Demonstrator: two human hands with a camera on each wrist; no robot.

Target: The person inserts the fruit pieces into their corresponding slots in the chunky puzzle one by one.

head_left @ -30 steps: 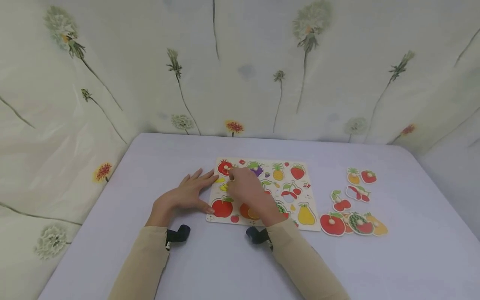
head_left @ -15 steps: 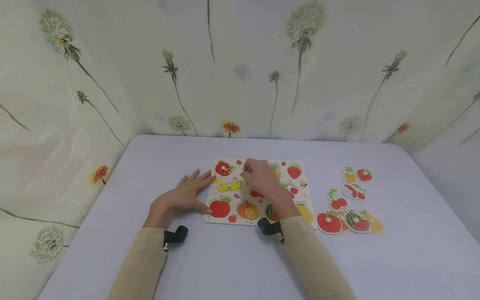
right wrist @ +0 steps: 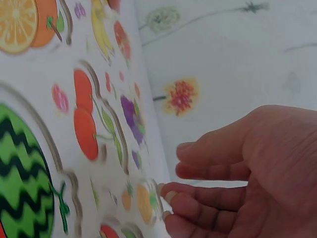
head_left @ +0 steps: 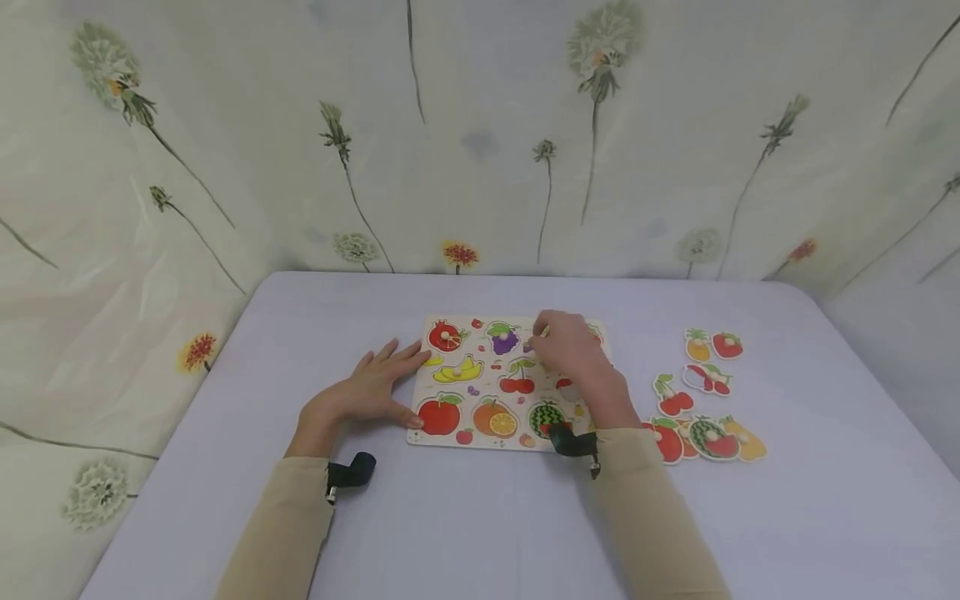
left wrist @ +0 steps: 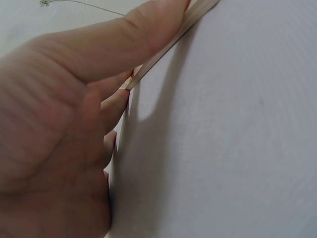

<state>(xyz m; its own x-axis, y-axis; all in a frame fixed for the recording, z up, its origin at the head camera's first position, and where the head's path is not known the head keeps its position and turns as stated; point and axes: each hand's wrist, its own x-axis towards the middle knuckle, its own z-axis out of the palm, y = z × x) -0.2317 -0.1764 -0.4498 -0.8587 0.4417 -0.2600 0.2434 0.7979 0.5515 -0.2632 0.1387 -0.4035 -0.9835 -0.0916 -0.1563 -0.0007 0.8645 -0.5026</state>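
Observation:
In the head view a white fruit puzzle board [head_left: 427, 385] lies on the table. Knobbed pieces sit in it: a pomegranate [head_left: 444, 336], bananas [head_left: 465, 368] and grapes [head_left: 504, 340]. My left hand [head_left: 367, 387] is spread at the board's left edge, thumb at the near corner; in the left wrist view its thumb [left wrist: 114, 47] touches the rim. My right hand [head_left: 576, 348] is over the upper right part, hiding some pictures. In the right wrist view its fingers [right wrist: 205, 193] are loosely bent near the pineapple picture [right wrist: 145, 203], with no piece visible between them.
Loose knobbed pieces lie right of the board: a pineapple [head_left: 697, 345], a strawberry [head_left: 727, 344], a red-and-white fruit [head_left: 707, 378] and cherries [head_left: 675, 397]. Nearer, an apple [head_left: 667, 440], a watermelon [head_left: 715, 439] and a pear [head_left: 752, 442] overlap. A flowered cloth [head_left: 480, 192] hangs behind the table.
My right hand has moved rightward across the board from the bananas, past the grapes, to the upper right pictures. Bananas and grapes are now uncovered. My left hand stays in place.

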